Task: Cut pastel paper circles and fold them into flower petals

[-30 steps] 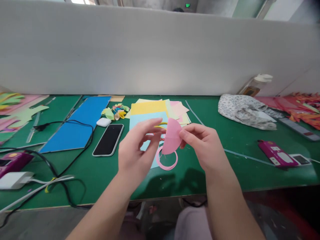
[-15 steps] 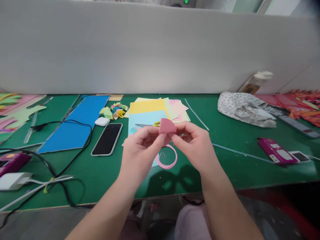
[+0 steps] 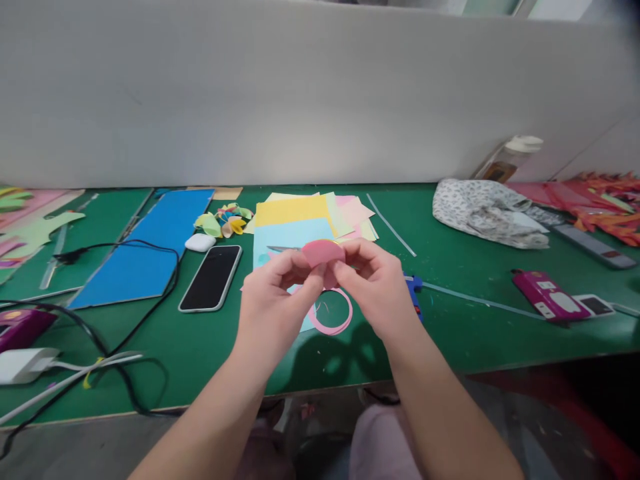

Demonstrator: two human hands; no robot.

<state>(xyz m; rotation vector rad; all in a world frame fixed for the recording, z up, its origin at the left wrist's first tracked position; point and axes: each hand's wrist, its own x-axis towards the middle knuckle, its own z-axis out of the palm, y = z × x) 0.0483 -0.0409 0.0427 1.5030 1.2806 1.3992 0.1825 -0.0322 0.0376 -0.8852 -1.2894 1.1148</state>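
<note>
A small piece of pink paper (image 3: pixel 323 253) with a curved edge is held up over the table between both hands. My left hand (image 3: pixel 275 293) pinches its left side with thumb and fingers. My right hand (image 3: pixel 375 287) pinches the right side, the two thumbs close together at its lower edge. Below the hands lies a thin pink paper ring (image 3: pixel 334 330). Behind the paper, scissors (image 3: pixel 283 249) rest on a light blue sheet (image 3: pixel 285 232); their handles are mostly hidden. A blue tool (image 3: pixel 415 293), perhaps a glue gun, shows partly past my right hand.
Coloured sheets (image 3: pixel 287 211) are stacked behind the hands. To the left lie a phone (image 3: pixel 211 279), a white case (image 3: pixel 201 242), paper petals (image 3: pixel 225 222), a blue board (image 3: pixel 145 247) and a black cable (image 3: pixel 135 327). At right are a patterned cloth (image 3: pixel 483 213), a bottle (image 3: pixel 510 160) and a purple box (image 3: pixel 549 295).
The pink paper has shifted slightly left and opened wider, its curved edge now broader. My right hand has moved left, uncovering part of the blue tool. The view has shifted slightly.
</note>
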